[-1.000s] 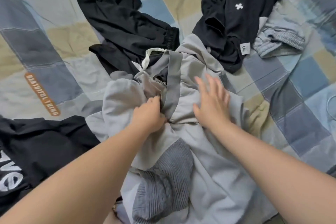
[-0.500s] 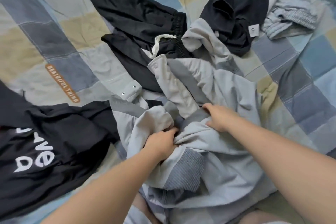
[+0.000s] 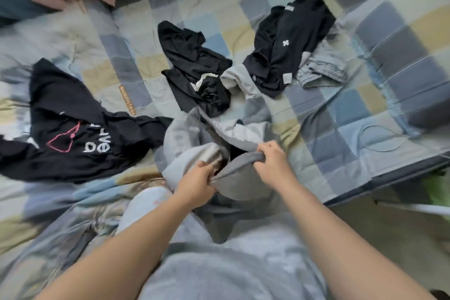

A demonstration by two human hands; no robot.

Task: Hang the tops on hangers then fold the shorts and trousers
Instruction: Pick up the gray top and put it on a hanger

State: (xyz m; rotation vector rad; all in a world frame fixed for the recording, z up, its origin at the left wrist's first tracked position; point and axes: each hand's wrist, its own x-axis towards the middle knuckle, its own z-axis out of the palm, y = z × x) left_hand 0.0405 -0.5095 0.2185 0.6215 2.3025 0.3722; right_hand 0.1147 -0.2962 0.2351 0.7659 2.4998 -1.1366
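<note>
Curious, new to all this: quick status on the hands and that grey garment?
Left hand and right hand both grip grey garment, bunched up. Black drawstring shorts lie against its far end.

Both hands gripping a grey garment over the bed

The left hand (image 3: 194,184) and right hand (image 3: 274,163) are pinching the grey garment (image 3: 192,139)'s ribbed edge, black clothes lying beyond on the checked bedspread (image 3: 341,114).

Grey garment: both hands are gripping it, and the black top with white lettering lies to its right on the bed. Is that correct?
Not quite. The head view shows the left hand and right hand both gripping the grey garment, but the black top with white lettering lies to its left on the bed, not to its right.
</note>
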